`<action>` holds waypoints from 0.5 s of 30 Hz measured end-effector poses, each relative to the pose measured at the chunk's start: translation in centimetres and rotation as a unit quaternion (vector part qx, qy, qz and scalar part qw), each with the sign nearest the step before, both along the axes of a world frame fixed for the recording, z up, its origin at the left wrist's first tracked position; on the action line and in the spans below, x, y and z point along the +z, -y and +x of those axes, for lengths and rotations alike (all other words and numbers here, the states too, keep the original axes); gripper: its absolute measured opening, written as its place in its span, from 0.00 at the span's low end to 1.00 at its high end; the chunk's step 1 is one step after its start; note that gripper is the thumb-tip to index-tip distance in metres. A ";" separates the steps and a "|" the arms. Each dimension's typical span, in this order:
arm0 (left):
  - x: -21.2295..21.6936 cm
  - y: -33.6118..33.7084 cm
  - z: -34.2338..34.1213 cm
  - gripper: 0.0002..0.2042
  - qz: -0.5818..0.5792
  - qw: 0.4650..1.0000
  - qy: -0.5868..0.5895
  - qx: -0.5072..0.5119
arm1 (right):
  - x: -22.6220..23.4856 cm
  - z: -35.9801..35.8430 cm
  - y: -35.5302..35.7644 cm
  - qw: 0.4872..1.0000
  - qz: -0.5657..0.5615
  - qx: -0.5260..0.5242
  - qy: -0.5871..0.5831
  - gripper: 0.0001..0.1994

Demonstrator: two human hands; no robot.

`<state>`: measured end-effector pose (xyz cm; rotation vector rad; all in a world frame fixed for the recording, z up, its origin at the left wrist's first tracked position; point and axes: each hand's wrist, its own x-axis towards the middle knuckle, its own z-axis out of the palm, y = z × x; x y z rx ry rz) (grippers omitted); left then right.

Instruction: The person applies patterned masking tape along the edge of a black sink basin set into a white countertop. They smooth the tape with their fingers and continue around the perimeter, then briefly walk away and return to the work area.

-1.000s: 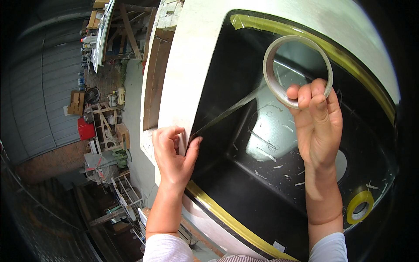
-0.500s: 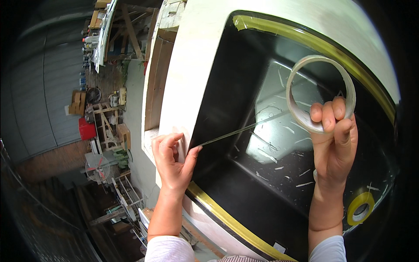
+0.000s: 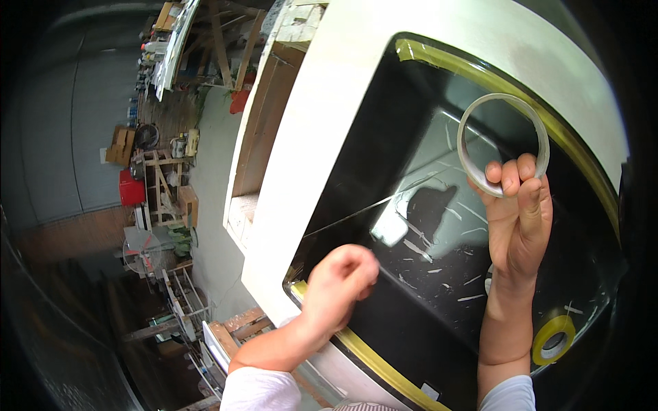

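Note:
My right hand [image 3: 517, 212] grips a nearly used-up roll of tape [image 3: 467, 154], a thin pale ring, by its lower rim. A narrow tape strip [image 3: 363, 209] stretches from the left edge of a glossy black recessed panel [image 3: 353, 168] up toward the roll. Slightly blurred, my left hand [image 3: 343, 281] hovers over the panel's lower left, below the strip and apart from it. Its fingers are curled in; what they hold, if anything, is hidden. Yellow masking tape [image 3: 445, 55] runs along the panel's top edge, and more yellow tape [image 3: 373, 356] along the bottom edge.
A yellow tape roll [image 3: 554, 340] lies at the lower right of the black panel. White scraps [image 3: 418, 250] are scattered over it. A broad white frame [image 3: 322, 89] surrounds the recess. Left of it are a wooden support [image 3: 264, 116], a fan [image 3: 145, 250] and a red container [image 3: 131, 187].
My left hand has left the strip's end at the panel's left edge and moved right and down. The strip stays stretched out. My right hand still holds the roll, nearly in place.

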<state>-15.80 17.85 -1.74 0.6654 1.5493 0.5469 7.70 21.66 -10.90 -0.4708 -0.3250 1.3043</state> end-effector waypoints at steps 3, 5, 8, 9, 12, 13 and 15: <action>-3.6 -1.3 -0.6 0.19 -0.017 0.955 0.260 0.144 | 0.1 -0.2 -0.8 1.000 0.011 0.008 -0.004 0.10; -4.3 -2.1 -0.5 0.21 0.023 0.950 0.267 0.158 | 0.1 -0.4 -1.3 1.000 0.006 0.008 0.002 0.10; -5.1 -3.3 0.3 0.21 0.044 0.958 0.223 0.176 | -0.1 -0.6 -2.1 1.000 0.027 0.006 0.000 0.10; -5.2 -3.3 0.6 0.21 0.063 0.960 0.218 0.163 | -0.4 -0.7 -2.2 1.000 0.022 0.006 -0.004 0.10; -6.1 -4.2 0.9 0.21 0.097 0.957 0.205 0.183 | 0.0 -0.9 -3.1 1.000 0.027 0.006 0.007 0.10; -5.8 -4.7 1.5 0.21 0.102 0.956 0.187 0.201 | 0.0 -1.0 -3.3 1.000 0.026 0.008 0.003 0.10; -6.3 -4.7 1.3 0.22 0.099 0.957 0.188 0.198 | -0.1 -1.0 -3.7 1.000 0.026 0.008 0.009 0.10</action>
